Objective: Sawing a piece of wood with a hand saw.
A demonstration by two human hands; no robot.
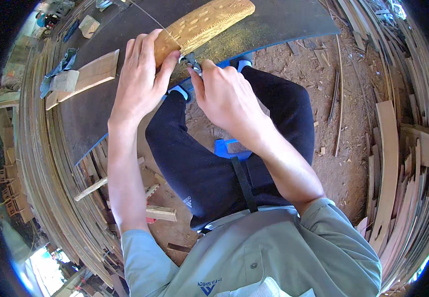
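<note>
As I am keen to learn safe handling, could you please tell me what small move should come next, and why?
I would probably ease the left hand slightly away from what looks like a thin blade: its thumb holds the textured wooden piece close to the metal end of the tool in the right hand.

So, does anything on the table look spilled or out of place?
Yellowish dust lies scattered on the dark tabletop, beside the carved wooden piece. It stands out by its bright colour and looks like loose sawdust.
</note>
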